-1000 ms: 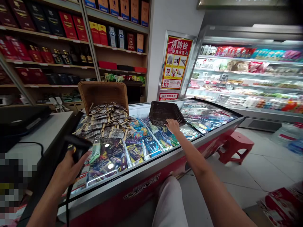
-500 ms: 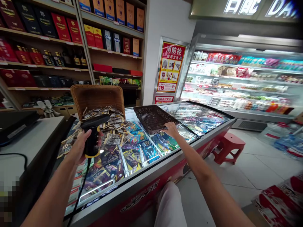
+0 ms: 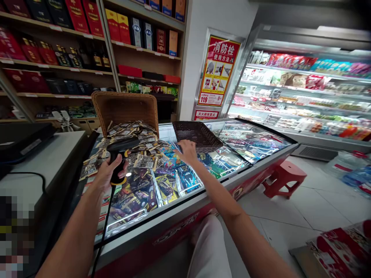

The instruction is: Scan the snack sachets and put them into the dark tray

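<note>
Head view: scanner [image 3: 117, 172] points seemingly rightward, its long axis upright.

On the tall red-and-yellow rectangular poster [image 3: 218, 71] in its silver metal frame, I can read 消防栓 (fire hydrant) across the top and 使用方法 (how to use) beneath it. The number 119 stands large at its lower left; the fine print beside that is too small for me. Below the poster, the red-bordered sign with a pale band [image 3: 206, 115] reads 灭火器放置点 (fire extinguisher point). The stylised lettering on the long freezer's red front panel [image 3: 174, 231] is too blurred for me to make out, and so are the small white price labels [image 3: 56, 27] along the wooden shelf edges.
</note>
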Action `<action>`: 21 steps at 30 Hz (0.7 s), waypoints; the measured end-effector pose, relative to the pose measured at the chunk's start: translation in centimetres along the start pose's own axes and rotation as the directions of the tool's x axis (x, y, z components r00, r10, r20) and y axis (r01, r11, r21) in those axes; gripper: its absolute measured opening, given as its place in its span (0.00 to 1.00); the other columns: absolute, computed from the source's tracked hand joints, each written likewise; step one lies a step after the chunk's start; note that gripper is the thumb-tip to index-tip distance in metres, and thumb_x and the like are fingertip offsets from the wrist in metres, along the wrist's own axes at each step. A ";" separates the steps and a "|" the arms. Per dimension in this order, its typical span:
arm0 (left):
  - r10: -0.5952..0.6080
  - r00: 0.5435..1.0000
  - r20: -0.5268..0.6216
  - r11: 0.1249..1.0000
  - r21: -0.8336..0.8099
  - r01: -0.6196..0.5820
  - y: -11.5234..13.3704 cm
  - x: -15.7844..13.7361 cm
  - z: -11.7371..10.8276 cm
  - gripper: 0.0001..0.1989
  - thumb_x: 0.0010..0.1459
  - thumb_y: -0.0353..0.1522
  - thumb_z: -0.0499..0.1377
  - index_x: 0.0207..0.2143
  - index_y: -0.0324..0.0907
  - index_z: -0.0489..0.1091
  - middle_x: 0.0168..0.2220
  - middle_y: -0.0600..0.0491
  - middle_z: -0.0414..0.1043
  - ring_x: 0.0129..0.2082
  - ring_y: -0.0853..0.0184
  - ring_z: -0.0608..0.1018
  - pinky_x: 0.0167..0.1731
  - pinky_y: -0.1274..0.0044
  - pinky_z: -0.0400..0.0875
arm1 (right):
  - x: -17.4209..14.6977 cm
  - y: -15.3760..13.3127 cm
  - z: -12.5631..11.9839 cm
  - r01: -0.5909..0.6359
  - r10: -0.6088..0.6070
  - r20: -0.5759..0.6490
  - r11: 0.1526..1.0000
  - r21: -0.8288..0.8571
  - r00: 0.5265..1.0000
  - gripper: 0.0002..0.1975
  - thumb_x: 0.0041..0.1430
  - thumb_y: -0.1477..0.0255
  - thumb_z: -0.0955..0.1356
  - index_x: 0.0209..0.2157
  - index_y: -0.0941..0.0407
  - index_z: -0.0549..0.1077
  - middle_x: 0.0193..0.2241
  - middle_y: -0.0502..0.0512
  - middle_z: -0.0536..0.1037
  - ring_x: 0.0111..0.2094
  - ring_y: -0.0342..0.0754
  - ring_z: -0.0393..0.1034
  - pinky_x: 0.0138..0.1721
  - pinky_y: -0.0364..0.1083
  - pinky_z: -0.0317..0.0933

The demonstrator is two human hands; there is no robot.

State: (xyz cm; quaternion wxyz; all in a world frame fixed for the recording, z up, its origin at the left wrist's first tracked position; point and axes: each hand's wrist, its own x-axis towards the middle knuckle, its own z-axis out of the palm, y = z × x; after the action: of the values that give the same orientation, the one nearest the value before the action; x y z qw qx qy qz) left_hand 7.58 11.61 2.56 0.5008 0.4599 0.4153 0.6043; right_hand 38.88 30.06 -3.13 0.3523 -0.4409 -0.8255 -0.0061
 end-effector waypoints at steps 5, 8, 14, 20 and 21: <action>-0.005 0.998 -0.062 1.000 0.017 0.006 -0.9 -0.4 -0.1 0.26 0.55 0.46 0.72 0.44 0.36 0.72 0.23 0.58 0.69 0.16 0.78 0.63 0.17 0.83 0.55 | 1.0 -9.6 6.6 -0.051 0.027 0.276 0.996 0.079 0.961 0.28 0.59 0.45 0.72 0.45 0.56 0.80 0.52 0.67 0.74 0.58 0.67 0.64 0.62 0.64 0.55; -0.014 0.998 -0.064 1.000 0.022 0.016 -1.0 -0.4 0.1 0.27 0.52 0.49 0.72 0.43 0.38 0.71 0.22 0.59 0.68 0.15 0.78 0.63 0.16 0.82 0.55 | 0.8 -11.1 8.4 -0.100 0.069 0.268 0.990 0.103 0.961 0.30 0.52 0.45 0.77 0.45 0.55 0.79 0.53 0.67 0.73 0.59 0.68 0.62 0.61 0.65 0.57; -0.001 0.997 -0.081 0.999 0.037 0.004 -1.2 -0.3 1.2 0.28 0.50 0.51 0.72 0.41 0.40 0.71 0.22 0.60 0.68 0.14 0.77 0.63 0.16 0.82 0.55 | 0.1 -10.4 6.8 -0.171 0.104 0.185 0.901 0.398 0.977 0.20 0.58 0.52 0.74 0.43 0.52 0.76 0.46 0.59 0.78 0.52 0.60 0.70 0.56 0.59 0.65; 0.000 0.996 -0.086 0.999 0.036 0.003 -2.1 -0.3 1.4 0.29 0.50 0.52 0.72 0.41 0.40 0.72 0.21 0.59 0.68 0.14 0.77 0.62 0.15 0.82 0.54 | 0.9 -8.9 4.5 -0.310 0.403 0.128 0.428 0.849 0.906 0.27 0.52 0.47 0.74 0.43 0.54 0.76 0.37 0.54 0.79 0.38 0.51 0.73 0.39 0.48 0.70; -0.007 0.997 -0.083 0.999 0.047 0.011 -2.2 -0.3 1.4 0.28 0.50 0.52 0.72 0.41 0.40 0.72 0.21 0.59 0.68 0.14 0.76 0.62 0.15 0.82 0.54 | 1.1 -8.6 4.2 -0.323 0.449 0.140 0.362 0.874 0.882 0.28 0.52 0.47 0.73 0.44 0.55 0.77 0.36 0.53 0.79 0.37 0.50 0.72 0.37 0.47 0.69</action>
State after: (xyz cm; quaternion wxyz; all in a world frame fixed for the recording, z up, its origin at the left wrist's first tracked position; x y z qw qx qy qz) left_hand 9.48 11.72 0.71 0.4750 0.4444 0.4520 0.6105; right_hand 29.82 26.97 -3.04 0.5685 -0.3750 -0.5574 0.4748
